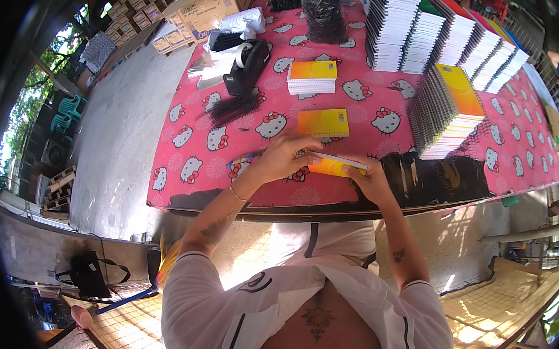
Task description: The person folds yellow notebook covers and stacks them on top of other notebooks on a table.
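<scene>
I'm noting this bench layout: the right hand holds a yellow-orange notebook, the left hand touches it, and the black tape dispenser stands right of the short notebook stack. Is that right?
Not quite: the head view shows the black tape dispenser left of the short notebook stack. The right hand does hold a yellow-orange notebook, and the left hand touches it.

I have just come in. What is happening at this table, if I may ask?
A person holds a small yellow notebook in both hands, near the table's front edge: the left hand at one end, the right hand at the other. Another notebook lies just beyond, with a short stack behind it. A taller stack stands to the right.
</scene>
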Demonstrator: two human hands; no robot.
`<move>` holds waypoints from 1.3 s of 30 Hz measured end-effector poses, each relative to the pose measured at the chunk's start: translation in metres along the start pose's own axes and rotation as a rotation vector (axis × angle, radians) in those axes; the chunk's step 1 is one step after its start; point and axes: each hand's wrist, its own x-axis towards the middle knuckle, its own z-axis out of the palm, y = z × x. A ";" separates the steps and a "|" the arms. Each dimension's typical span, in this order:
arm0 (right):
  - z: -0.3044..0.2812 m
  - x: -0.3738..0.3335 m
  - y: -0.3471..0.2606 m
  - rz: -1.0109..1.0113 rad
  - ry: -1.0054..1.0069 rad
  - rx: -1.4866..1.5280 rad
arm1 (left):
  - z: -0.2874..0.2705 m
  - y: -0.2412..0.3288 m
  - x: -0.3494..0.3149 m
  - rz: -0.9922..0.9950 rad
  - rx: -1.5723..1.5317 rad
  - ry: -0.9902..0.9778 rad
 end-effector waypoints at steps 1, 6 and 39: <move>0.000 0.000 -0.002 0.012 -0.010 -0.007 | 0.000 0.000 0.000 -0.011 -0.034 -0.007; -0.001 -0.001 -0.004 0.019 -0.031 -0.032 | 0.003 -0.004 0.000 -0.103 -0.225 -0.020; 0.007 -0.006 0.011 -0.030 0.003 0.006 | 0.019 0.045 -0.006 -0.218 0.550 -0.237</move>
